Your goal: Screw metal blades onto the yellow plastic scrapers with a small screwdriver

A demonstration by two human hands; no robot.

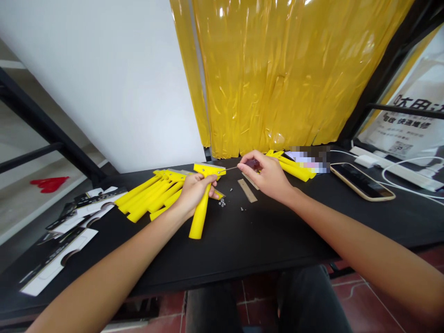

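Forearms (114, 263): bare, coming from the lower left and lower right over a black table (222, 259).
Dark-trousered legs (312, 296): below the near edge, above red floor tiles (364, 300).
Left hand (194, 189): closed around the neck of a yellow scraper (199, 217), thumb across its front.
Scraper in hand: above the middle of the table, handle pointing down toward the camera, wide head uppermost, with a metal edge along the top and two screw heads showing.
Right hand (267, 173): fingers pinched on a thin-shafted screwdriver (250, 163) with a dark handle; its tip is at the screw on the right side of the head.
Loose screws (222, 202): a small heap just beside the left fingertips, with a few bits scattered to the right.
Flat strip (247, 190): brownish, just below the right hand; another lies partly hidden behind that hand.
Left scrapers (142, 194): several, yellow, fanned and overlapping.
Right scrapers (294, 167): a smaller group, partly behind the right hand.
Printed cards (58, 263): black and white, overlapping at far left.
Phone (362, 180): face up at right, near a white power strip (398, 169) and cables (385, 173).
Backdrop: yellow plastic sheeting (277, 83) beside a white panel (114, 83).
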